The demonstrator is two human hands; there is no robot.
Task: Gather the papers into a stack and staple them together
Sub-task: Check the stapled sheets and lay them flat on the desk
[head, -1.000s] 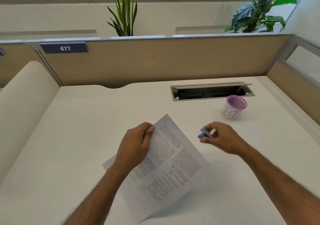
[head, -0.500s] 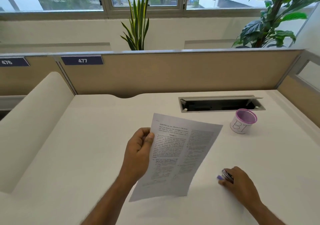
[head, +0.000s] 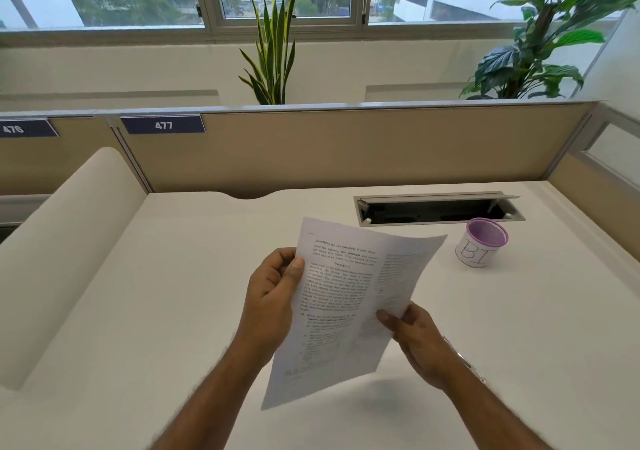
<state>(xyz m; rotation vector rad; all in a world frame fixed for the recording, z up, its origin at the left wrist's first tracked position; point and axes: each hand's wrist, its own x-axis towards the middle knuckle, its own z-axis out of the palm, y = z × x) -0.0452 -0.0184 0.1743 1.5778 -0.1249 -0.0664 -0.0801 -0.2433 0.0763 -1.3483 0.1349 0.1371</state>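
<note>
The printed papers point(head: 349, 304) are lifted off the white desk point(head: 166, 311) and tilted toward me, text side up. My left hand point(head: 273, 290) pinches their left edge, thumb on top. At the right edge, my right hand point(head: 415, 338) holds them from below, with the thumb on the sheet. How many sheets there are cannot be told. The purple stapler is not visible anywhere in this view.
A purple mesh cup point(head: 482, 247) marked "BI" stands at the back right. Behind it is an open cable tray point(head: 436, 209) set into the desk. Tan partition walls point(head: 346, 148) close the back and right; a padded divider point(head: 69, 241) lies on the left.
My right hand, which held the purple stapler low on the desk, has moved up to the papers' right edge; the stapler is gone from view. The papers have risen and the camera has tilted up.
</note>
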